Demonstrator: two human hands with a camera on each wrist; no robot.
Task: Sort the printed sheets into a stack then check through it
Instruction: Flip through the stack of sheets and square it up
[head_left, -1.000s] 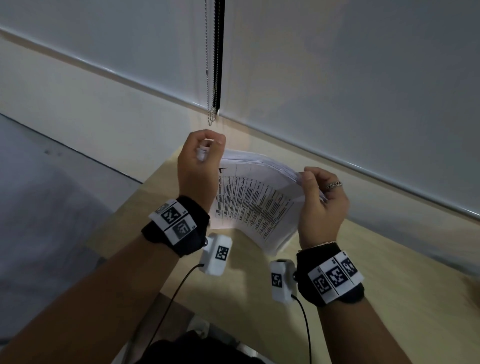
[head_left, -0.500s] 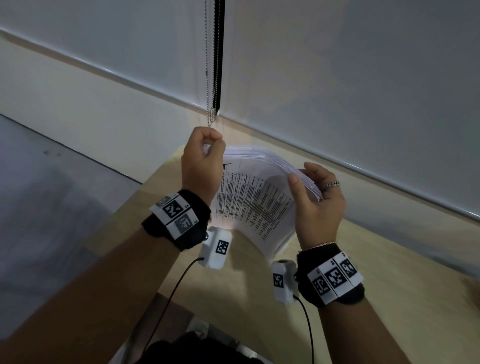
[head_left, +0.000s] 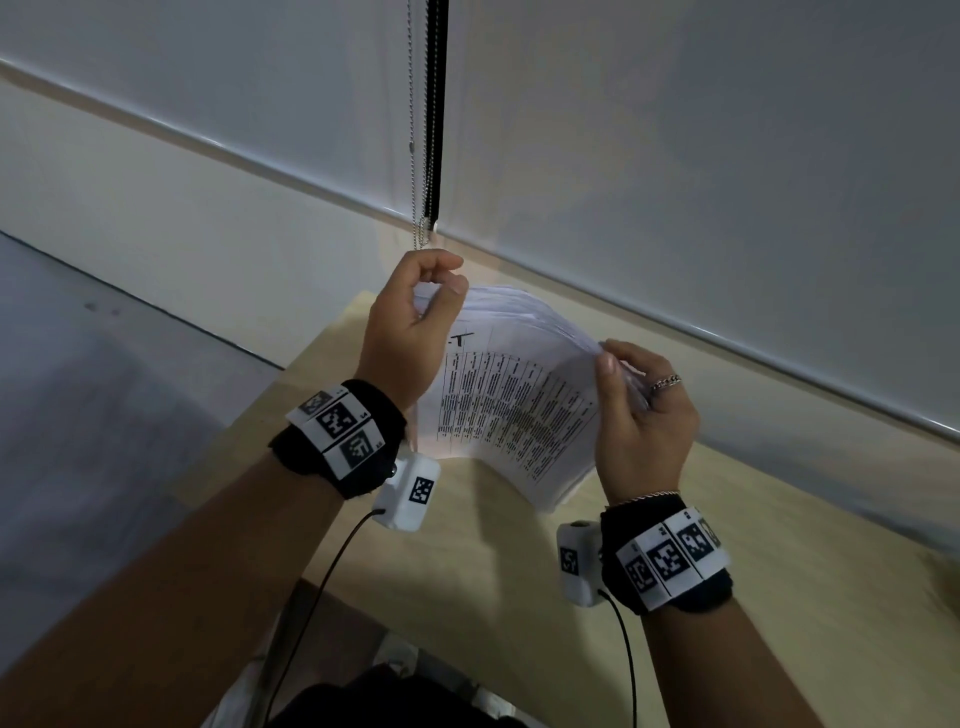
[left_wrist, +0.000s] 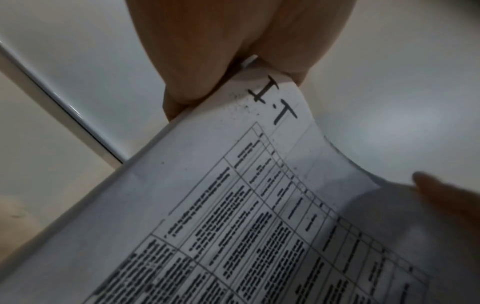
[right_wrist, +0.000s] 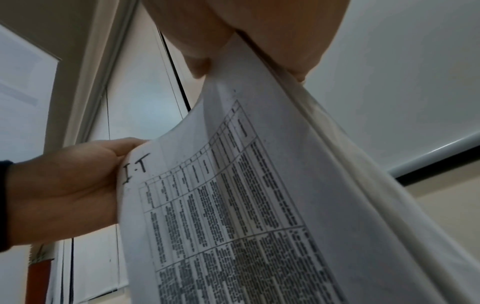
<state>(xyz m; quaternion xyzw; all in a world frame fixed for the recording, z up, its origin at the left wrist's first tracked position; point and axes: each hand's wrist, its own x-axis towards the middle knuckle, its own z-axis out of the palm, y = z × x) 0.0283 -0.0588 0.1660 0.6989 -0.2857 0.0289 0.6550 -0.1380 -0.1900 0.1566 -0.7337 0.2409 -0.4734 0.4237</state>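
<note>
Wooden desk (head_left: 779, 597) below, the stack (head_left: 514, 410) is held bowed in mid-air: right hand (head_left: 644, 431) pinches its right edge, probably to thumb sheets apart for checking, left hand (head_left: 410, 332) pinching the far-left corner steady.

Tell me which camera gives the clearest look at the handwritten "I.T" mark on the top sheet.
Left wrist: the mark sits large and close beside the pinching left hand. Right wrist shows it smaller but legible. In the head view the hand half hides it.

The stack of sheets (head_left: 511, 410) sits between both hands, above the table (head_left: 779, 597), wall (head_left: 182, 234) behind.
</note>
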